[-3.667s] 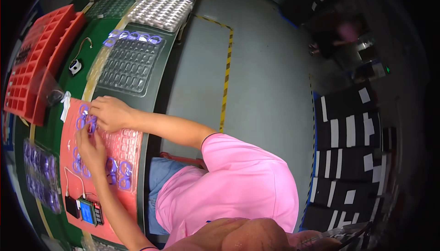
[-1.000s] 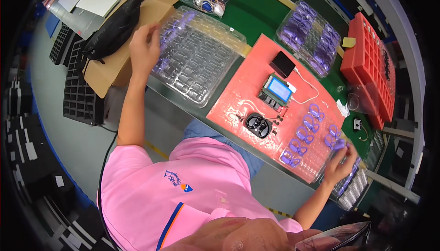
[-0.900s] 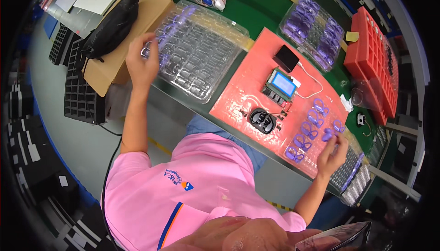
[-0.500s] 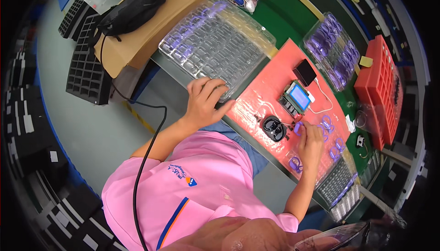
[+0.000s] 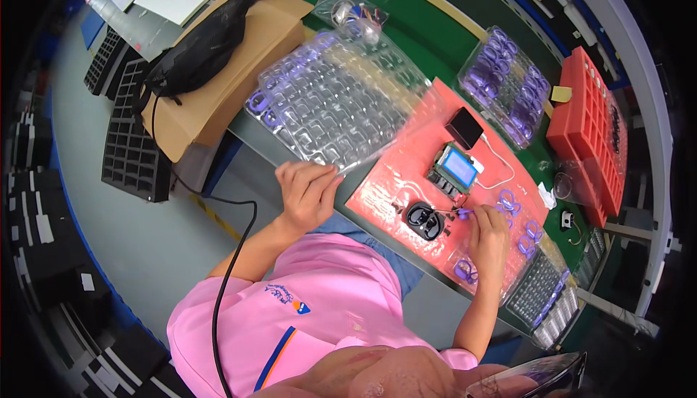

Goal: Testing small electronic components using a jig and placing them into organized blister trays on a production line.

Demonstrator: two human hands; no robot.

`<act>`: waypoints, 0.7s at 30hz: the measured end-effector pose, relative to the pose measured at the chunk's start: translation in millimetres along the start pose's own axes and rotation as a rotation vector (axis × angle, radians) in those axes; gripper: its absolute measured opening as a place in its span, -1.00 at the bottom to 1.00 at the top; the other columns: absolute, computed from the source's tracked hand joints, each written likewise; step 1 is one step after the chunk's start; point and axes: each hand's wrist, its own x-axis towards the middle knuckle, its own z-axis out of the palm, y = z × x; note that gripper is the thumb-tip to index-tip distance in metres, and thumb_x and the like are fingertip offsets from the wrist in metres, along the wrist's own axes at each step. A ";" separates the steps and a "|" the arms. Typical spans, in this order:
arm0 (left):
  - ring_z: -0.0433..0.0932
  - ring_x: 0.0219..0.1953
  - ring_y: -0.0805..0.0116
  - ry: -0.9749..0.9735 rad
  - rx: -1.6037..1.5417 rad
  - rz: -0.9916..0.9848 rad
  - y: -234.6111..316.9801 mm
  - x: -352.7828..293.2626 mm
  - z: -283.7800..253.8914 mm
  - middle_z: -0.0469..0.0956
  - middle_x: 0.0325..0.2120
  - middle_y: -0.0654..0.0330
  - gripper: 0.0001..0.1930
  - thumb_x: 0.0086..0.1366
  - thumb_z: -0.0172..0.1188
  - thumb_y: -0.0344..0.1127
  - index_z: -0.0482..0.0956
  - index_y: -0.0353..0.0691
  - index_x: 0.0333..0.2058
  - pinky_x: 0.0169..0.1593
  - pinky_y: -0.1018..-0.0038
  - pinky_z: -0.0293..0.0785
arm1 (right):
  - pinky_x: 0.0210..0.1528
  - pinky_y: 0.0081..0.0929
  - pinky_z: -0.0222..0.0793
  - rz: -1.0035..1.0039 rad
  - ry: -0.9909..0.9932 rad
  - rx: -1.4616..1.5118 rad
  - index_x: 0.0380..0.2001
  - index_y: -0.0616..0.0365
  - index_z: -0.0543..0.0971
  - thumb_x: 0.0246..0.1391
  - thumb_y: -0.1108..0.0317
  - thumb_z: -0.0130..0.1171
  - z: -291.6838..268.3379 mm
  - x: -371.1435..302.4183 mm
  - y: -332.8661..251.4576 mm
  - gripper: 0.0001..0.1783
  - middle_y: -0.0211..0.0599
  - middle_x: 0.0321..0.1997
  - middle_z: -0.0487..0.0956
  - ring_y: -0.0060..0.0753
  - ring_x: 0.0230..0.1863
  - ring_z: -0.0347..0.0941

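Observation:
My left hand [image 5: 308, 193] pinches the near corner of a clear plastic tray [image 5: 363, 118] with rows of moulded pockets. The tray sits askew, its near side tilted up, over purple loop-shaped parts [image 5: 268, 111] at the left. My right hand [image 5: 488, 242] is closed at the fingertips on a small purple part [image 5: 463, 213], on the red mat. Beside that part are a black round holder [image 5: 424, 221] with two dark recesses and a green circuit board with a lit blue screen [image 5: 457, 168]. More purple loops [image 5: 532, 234] lie right of my right hand.
A black box [image 5: 464, 128] with a white cable stands behind the board. Farther right are a filled clear tray [image 5: 504, 82] and red compartment bins [image 5: 588, 133]. A cardboard box [image 5: 272, 42] carrying a black bag [image 5: 200, 49] is at left; a black cable [image 5: 243, 234] crosses my left side.
My left hand has gone from resting on the clear tray's near edge to gripping its corner and raising it, uncovering purple loops at the left. My right hand stays near the board.

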 end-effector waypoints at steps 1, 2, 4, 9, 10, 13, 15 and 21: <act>0.58 -0.13 0.20 0.016 -0.003 0.022 2.5 0.0 -0.8 0.66 -0.10 0.26 -0.69 0.10 0.57 -0.48 0.73 -0.19 -0.16 0.05 0.20 0.34 | 0.04 -0.08 0.54 0.003 0.011 -0.004 -0.02 0.30 0.71 0.28 0.48 0.31 -2.1 -0.6 0.5 -0.76 -0.03 -0.04 0.71 0.10 -0.03 0.62; 0.58 -0.14 0.21 0.029 -0.005 0.040 4.6 -0.9 -2.3 0.66 -0.10 0.26 -0.68 0.10 0.57 -0.49 0.73 -0.19 -0.15 0.04 0.21 0.36 | 0.05 -0.10 0.55 0.010 0.034 0.015 -0.03 0.30 0.71 0.28 0.50 0.30 -4.6 -1.5 -0.9 -0.77 -0.03 -0.03 0.71 0.09 -0.03 0.62; 0.59 -0.15 0.22 0.044 -0.009 0.063 5.4 -0.2 -1.4 0.66 -0.10 0.26 -0.68 0.10 0.57 -0.51 0.74 -0.19 -0.15 0.02 0.22 0.37 | 0.06 -0.13 0.56 0.025 0.078 0.053 -0.03 0.32 0.71 0.27 0.53 0.30 -9.2 -2.2 -4.9 -0.78 -0.02 -0.03 0.71 0.08 -0.02 0.63; 0.59 -0.13 0.26 0.082 -0.034 0.150 5.3 5.2 7.4 0.65 -0.09 0.29 -0.66 0.08 0.57 -0.55 0.75 -0.19 -0.14 -0.01 0.25 0.39 | 0.04 -0.21 0.57 0.076 0.183 0.224 -0.07 0.33 0.72 0.28 0.59 0.29 -17.0 4.4 -17.6 -0.82 -0.05 -0.05 0.73 -0.06 -0.01 0.66; 0.59 -0.13 0.26 0.088 -0.037 0.169 3.9 7.5 10.1 0.65 -0.09 0.29 -0.66 0.08 0.57 -0.55 0.75 -0.20 -0.14 -0.03 0.26 0.40 | 0.05 -0.25 0.57 0.110 0.151 0.315 0.02 0.32 0.69 0.30 0.59 0.29 -18.3 9.5 -20.2 -0.76 -0.05 0.01 0.72 -0.12 0.03 0.65; 0.59 -0.13 0.27 0.096 -0.073 0.195 15.6 11.1 6.9 0.64 -0.09 0.30 -0.65 0.07 0.58 -0.56 0.75 -0.20 -0.14 -0.05 0.28 0.41 | 0.05 -0.33 0.58 0.177 0.094 0.499 0.19 0.29 0.63 0.33 0.59 0.29 -23.2 7.3 -35.0 -0.62 -0.06 0.11 0.70 -0.23 0.10 0.63; 0.58 -0.13 0.28 0.130 -0.127 0.215 14.2 21.6 16.8 0.64 -0.08 0.31 -0.65 0.07 0.58 -0.55 0.75 -0.21 -0.14 -0.08 0.28 0.42 | 0.11 -0.37 0.57 0.173 0.123 0.836 0.39 0.24 0.46 0.38 0.56 0.25 -14.2 19.3 -49.7 -0.46 -0.07 0.28 0.61 -0.26 0.21 0.58; 0.60 -0.11 0.29 0.097 -0.273 0.293 34.9 23.3 21.0 0.66 -0.10 0.30 -0.71 0.06 0.56 -0.55 0.78 -0.20 -0.21 -0.10 0.30 0.45 | 0.20 -0.28 0.56 0.230 0.551 1.097 0.62 0.17 0.11 0.41 0.47 0.26 -24.6 54.9 -4.1 -0.16 -0.05 0.56 0.37 -0.27 0.29 0.50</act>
